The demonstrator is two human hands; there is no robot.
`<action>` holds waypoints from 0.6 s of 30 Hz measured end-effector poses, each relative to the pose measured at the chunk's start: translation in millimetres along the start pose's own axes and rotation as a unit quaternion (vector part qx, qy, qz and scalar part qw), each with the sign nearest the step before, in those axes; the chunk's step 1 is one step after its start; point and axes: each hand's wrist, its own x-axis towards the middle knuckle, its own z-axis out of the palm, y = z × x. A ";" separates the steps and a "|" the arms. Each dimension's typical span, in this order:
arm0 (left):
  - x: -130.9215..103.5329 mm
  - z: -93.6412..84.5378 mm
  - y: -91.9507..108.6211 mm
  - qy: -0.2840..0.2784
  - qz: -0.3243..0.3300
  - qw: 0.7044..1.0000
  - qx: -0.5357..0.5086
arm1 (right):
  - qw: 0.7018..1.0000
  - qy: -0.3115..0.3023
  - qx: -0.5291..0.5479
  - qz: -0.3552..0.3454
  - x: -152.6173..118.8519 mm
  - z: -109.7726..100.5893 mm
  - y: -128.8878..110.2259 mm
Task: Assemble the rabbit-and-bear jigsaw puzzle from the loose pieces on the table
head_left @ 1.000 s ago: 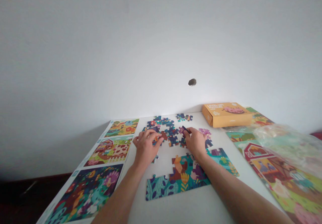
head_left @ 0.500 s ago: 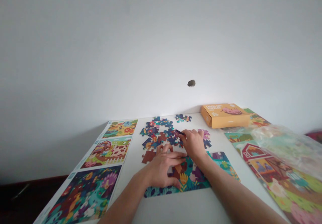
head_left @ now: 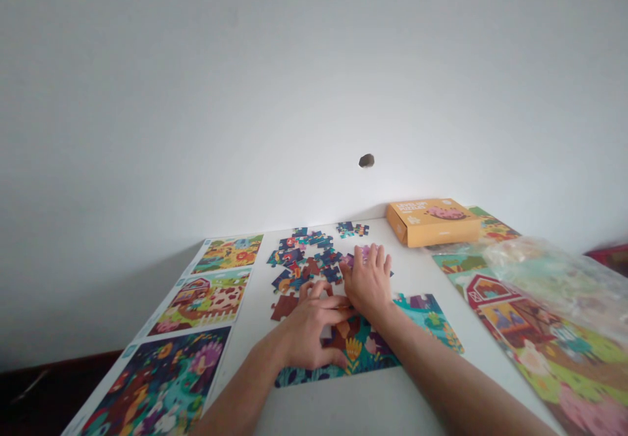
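Note:
A partly joined jigsaw puzzle (head_left: pixel 366 357), dark teal with yellow plants, lies on the white table before me. My left hand (head_left: pixel 311 331) rests over its left part with fingers spread and thumb on the surface. Palm down, my right hand (head_left: pixel 370 282) lies at the puzzle's upper edge, fingers stretched forward over some purple pieces; what is under it is hidden. Loose puzzle pieces (head_left: pixel 309 263) sit in a cluster beyond my hands. Near my left fingers is a brown piece (head_left: pixel 283 307).
A yellow puzzle box (head_left: pixel 441 232) stands at the back right by the wall. Printed picture sheets (head_left: pixel 201 299) line the left edge. More pictures (head_left: pixel 534 338) and a clear plastic bag (head_left: pixel 554 279) lie on the right. Two joined pieces (head_left: pixel 352 229) are near the wall.
My right hand held a dark puzzle piece in a pinch; now its fingers are flat and the piece is out of sight. My left hand stays over the puzzle. The view shifted slightly.

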 end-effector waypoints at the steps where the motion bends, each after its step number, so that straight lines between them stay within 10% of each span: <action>1: -0.1 0.1 -0.1 0.001 0.002 1.000 -0.003 | 1.000 -0.004 -0.003 0.011 0.4 0.1 0.7; 12: -3.3 2.4 -5.1 0.071 -0.045 0.996 0.039 | 0.984 -0.100 0.069 -0.127 0.3 -6.3 2.6; 18: -4.1 13.7 -38.8 0.254 -0.326 0.890 0.191 | 0.983 -0.109 0.066 -0.131 5.1 -7.2 7.7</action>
